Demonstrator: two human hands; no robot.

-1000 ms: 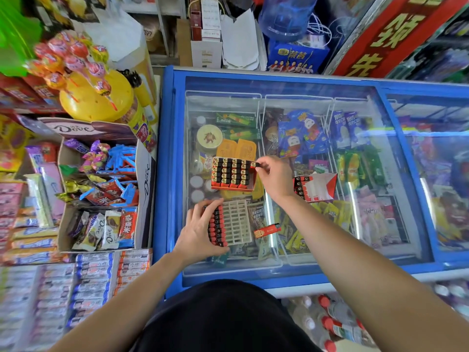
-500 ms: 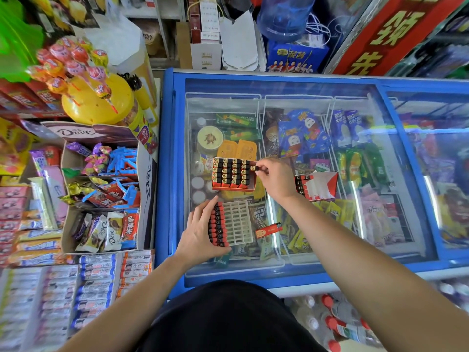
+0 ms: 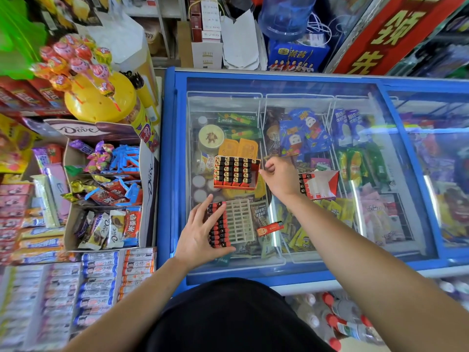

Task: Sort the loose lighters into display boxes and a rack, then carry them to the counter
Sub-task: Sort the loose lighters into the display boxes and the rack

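Below, freezer glass [image 3: 317, 250] bearing rack [image 3: 239, 219], sweets [image 3: 106, 189] alongside

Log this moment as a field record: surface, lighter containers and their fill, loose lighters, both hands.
Surface: chest freezer, glass lid
Orange display box: full
White rack: lighters in left column only
Red-and-white box: mostly empty, farthest right
Loose lighter: red, right of rack
Left hand: fingers flat on rack's lighters
Right hand: curled at orange box's right edge; contents unclear

Glossy glass freezer lid [image 3: 291, 252], white plastic rack [image 3: 239, 221]
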